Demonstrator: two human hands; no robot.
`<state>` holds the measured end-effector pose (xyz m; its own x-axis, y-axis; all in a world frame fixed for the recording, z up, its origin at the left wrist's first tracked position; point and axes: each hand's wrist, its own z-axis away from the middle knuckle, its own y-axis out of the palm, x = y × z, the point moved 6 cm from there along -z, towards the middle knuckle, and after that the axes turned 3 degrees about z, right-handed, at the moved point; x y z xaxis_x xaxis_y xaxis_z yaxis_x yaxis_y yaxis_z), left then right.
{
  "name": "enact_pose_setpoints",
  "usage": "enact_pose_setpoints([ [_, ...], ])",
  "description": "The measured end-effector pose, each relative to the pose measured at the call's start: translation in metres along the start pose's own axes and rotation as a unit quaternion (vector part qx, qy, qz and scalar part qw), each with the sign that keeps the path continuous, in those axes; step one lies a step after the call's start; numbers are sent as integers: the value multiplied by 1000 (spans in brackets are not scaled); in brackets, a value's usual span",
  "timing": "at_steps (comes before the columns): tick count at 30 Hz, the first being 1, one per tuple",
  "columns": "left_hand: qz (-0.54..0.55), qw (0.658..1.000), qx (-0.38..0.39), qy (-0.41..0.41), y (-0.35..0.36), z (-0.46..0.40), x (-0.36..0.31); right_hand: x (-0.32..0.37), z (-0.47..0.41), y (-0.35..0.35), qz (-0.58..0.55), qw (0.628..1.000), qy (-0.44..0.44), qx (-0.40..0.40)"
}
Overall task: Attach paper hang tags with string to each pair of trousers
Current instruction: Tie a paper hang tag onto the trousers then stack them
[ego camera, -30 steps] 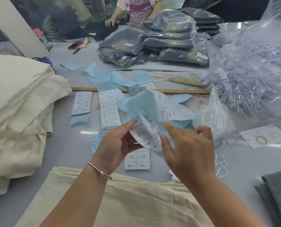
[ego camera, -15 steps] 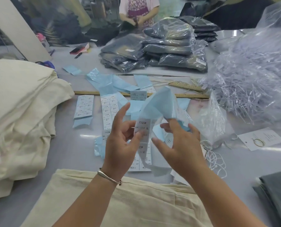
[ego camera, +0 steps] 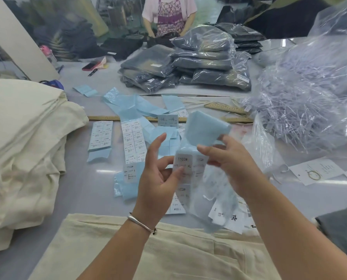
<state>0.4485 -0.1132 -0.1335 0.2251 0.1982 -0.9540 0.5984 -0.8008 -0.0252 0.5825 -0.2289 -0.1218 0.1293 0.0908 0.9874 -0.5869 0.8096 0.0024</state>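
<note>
A worker at a garment desk [ego camera: 91,184] holds a strip of size stickers [ego camera: 183,168] on pale blue backing up in front of the chest, above the near edge of the desk. The left hand [ego camera: 158,178] pinches the strip's left edge with thumb against fingers [ego camera: 176,171], the forefinger lifted free; the right hand [ego camera: 231,160] grips the upper part, where the blue backing [ego camera: 205,128] curls away toward the far side. The strip's long axis runs near to far, its lower end hanging blurred between the wrists. The sticker marked 1103# XL sits just at the left thumb, so that hand looks the nearer one to peel it.

The cream trousers [ego camera: 148,251] lie flat directly below the hands at the near edge, with a folded cream stack [ego camera: 27,148] to the left. A white hang tag [ego camera: 316,170] with a looped string rests on the desk to the right, well apart from both hands; no tag is yet on the trousers. More sticker sheets [ego camera: 133,142] lie spread beyond the hands, before a wooden ruler [ego camera: 108,118]. A clear bag of plastic fasteners [ego camera: 310,102] crowds the right side, bagged dark garments [ego camera: 199,63] the far side.
</note>
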Motion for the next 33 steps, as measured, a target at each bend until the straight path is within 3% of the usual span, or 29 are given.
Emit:
enact_pose_setpoints([
  [2, 48, 999, 6, -25, 6, -2, 2, -21, 6, 7, -152, 984, 73, 55],
  [4, 29, 999, 28, -25, 11, -4, 2, -36, 14, 15, -195, 967, 118, 111],
  [7, -128, 991, 47, 9, 15, -6, -2, -47, 16, 13, -176, 972, 126, 89],
  [9, -249, 965, 56, 56, 17, -8, -6, -46, 13, 8, -183, 975, 114, 59],
  [15, -389, 914, 52, 105, 17, -14, -18, -41, 8, 3, -129, 986, 99, 28],
  [27, -430, 861, -28, 271, 14, -9, -31, -36, 2, 12, -106, 987, 113, 36],
  [33, -412, 878, -6, 245, 11, -12, -22, -38, -2, 13, -72, 991, 108, 36],
])
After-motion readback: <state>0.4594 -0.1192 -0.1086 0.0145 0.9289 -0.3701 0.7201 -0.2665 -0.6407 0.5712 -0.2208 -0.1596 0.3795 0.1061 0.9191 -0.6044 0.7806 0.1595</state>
